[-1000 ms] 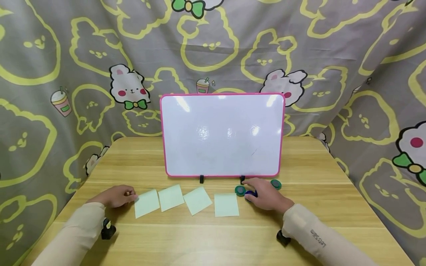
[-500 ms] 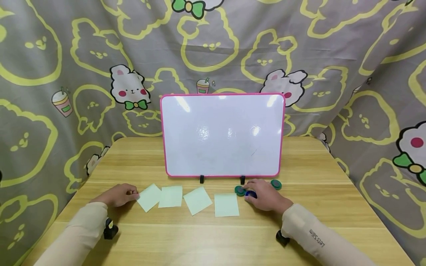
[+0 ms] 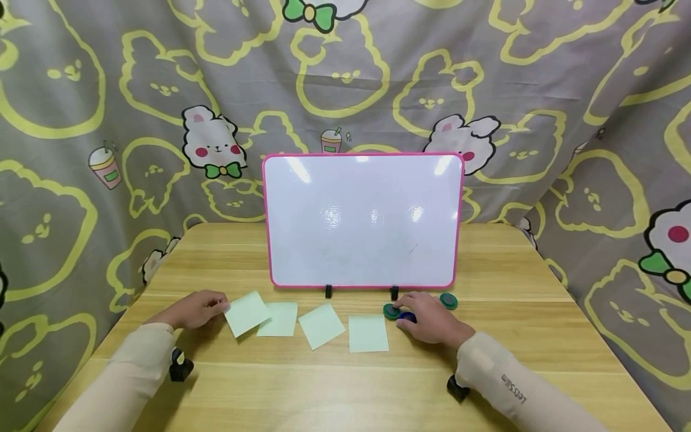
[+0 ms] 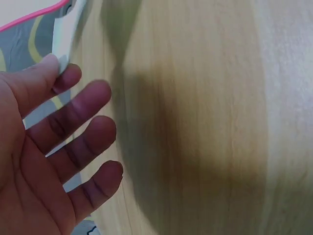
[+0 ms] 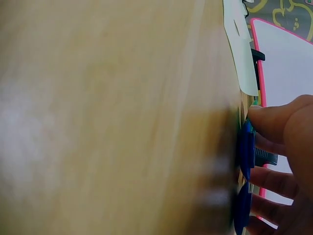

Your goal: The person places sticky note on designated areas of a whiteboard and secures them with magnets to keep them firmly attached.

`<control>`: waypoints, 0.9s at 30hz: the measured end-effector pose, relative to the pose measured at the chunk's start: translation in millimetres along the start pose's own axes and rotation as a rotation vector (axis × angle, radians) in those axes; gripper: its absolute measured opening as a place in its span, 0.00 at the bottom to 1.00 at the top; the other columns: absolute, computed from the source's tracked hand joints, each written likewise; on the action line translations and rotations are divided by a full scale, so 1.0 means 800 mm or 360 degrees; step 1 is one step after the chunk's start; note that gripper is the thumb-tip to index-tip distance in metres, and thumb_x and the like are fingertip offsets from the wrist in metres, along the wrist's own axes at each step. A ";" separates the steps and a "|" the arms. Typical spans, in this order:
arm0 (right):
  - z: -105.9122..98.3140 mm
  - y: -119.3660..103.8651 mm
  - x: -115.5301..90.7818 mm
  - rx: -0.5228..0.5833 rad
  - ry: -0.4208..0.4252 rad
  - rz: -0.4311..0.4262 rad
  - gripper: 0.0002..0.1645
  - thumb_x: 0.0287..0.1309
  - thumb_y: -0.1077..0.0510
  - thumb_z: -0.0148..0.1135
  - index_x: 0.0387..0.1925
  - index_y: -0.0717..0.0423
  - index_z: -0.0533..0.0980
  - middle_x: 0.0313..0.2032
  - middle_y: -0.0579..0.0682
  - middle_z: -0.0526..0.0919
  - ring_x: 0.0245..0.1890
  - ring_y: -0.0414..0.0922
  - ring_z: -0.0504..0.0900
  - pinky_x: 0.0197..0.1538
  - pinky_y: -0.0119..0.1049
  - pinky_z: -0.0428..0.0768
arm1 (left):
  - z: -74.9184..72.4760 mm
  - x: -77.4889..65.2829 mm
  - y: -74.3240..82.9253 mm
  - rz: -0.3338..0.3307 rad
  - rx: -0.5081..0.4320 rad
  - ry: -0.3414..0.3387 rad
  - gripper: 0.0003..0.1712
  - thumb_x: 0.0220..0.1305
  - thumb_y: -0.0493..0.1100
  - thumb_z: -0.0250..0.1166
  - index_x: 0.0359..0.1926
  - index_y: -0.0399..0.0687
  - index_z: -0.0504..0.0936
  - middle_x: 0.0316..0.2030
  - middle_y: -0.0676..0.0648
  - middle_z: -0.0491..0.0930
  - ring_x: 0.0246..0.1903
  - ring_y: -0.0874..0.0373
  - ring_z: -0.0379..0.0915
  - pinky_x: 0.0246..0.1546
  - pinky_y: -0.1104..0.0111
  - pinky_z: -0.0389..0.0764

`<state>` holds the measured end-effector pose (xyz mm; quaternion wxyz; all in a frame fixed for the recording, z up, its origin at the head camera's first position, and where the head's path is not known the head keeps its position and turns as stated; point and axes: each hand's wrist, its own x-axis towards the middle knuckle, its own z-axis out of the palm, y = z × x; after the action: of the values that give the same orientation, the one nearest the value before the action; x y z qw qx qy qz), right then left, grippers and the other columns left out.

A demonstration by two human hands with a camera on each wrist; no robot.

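Observation:
My left hand pinches the corner of a pale green sticky note between thumb and index finger; the other fingers spread loosely in the left wrist view. The raised note partly overlaps a second sticky note. On the right, my right hand rests over round magnets, fingers spread and relaxed. A green magnet sits at its index fingertip, a dark blue magnet by the thumb. In the right wrist view, two blue magnets show beneath the hand, which hides part of them.
A whiteboard with a pink frame stands upright on black feet at the back of the wooden table. Two more sticky notes lie in front of it. Another green magnet lies beyond the right hand. A patterned curtain hangs behind.
The leftmost sticky note has turned and come up with my left hand, now partly over its neighbour. That neighbour was straightened earlier. My right hand has hardly moved.

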<state>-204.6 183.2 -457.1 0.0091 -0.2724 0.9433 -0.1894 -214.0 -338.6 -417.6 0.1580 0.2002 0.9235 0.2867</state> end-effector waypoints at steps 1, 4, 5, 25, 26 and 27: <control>0.000 -0.001 0.000 0.0006 -0.0001 0.0013 0.19 0.59 0.51 0.67 0.50 0.52 0.80 0.53 0.54 0.79 0.56 0.56 0.74 0.57 0.58 0.69 | -0.001 0.001 0.000 0.0005 -0.0019 -0.0010 0.15 0.75 0.42 0.51 0.30 0.42 0.75 0.21 0.49 0.70 0.20 0.61 0.63 0.22 0.68 0.66; 0.000 -0.002 0.001 0.0020 -0.0007 0.0044 0.17 0.58 0.51 0.68 0.47 0.51 0.80 0.51 0.52 0.79 0.56 0.55 0.74 0.57 0.57 0.69 | -0.002 0.002 0.000 0.0021 -0.0080 -0.0022 0.16 0.76 0.41 0.50 0.30 0.40 0.74 0.21 0.49 0.69 0.20 0.61 0.63 0.22 0.69 0.66; 0.000 -0.002 0.001 0.0023 -0.0007 0.0051 0.16 0.57 0.51 0.69 0.47 0.50 0.80 0.51 0.51 0.79 0.55 0.55 0.74 0.57 0.57 0.70 | -0.003 0.002 0.000 0.0027 -0.0083 -0.0018 0.16 0.76 0.42 0.49 0.30 0.40 0.73 0.22 0.48 0.70 0.20 0.61 0.63 0.22 0.69 0.66; 0.000 -0.004 0.001 0.0013 -0.0008 -0.0006 0.15 0.59 0.51 0.68 0.46 0.49 0.80 0.52 0.55 0.78 0.55 0.57 0.74 0.55 0.58 0.70 | -0.014 0.019 0.032 0.0096 -0.0049 0.0010 0.17 0.76 0.42 0.50 0.31 0.40 0.76 0.28 0.44 0.77 0.25 0.53 0.69 0.25 0.67 0.70; 0.000 -0.004 0.001 0.0016 -0.0005 -0.0005 0.15 0.59 0.51 0.68 0.46 0.50 0.80 0.52 0.55 0.78 0.55 0.57 0.74 0.55 0.58 0.70 | -0.014 0.021 0.033 0.0105 -0.0050 0.0008 0.17 0.76 0.43 0.50 0.30 0.40 0.75 0.28 0.44 0.78 0.25 0.52 0.69 0.26 0.67 0.70; 0.000 -0.004 0.001 0.0013 -0.0001 -0.0006 0.14 0.59 0.51 0.67 0.46 0.50 0.80 0.52 0.55 0.79 0.55 0.57 0.74 0.55 0.58 0.70 | -0.014 0.022 0.034 0.0115 -0.0049 0.0008 0.17 0.76 0.43 0.50 0.30 0.39 0.75 0.29 0.44 0.78 0.25 0.51 0.70 0.26 0.66 0.70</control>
<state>-203.7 179.9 -455.7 0.0101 -0.2742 0.9420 -0.1933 -226.6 -315.0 -396.1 0.1482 0.2303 0.9115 0.3069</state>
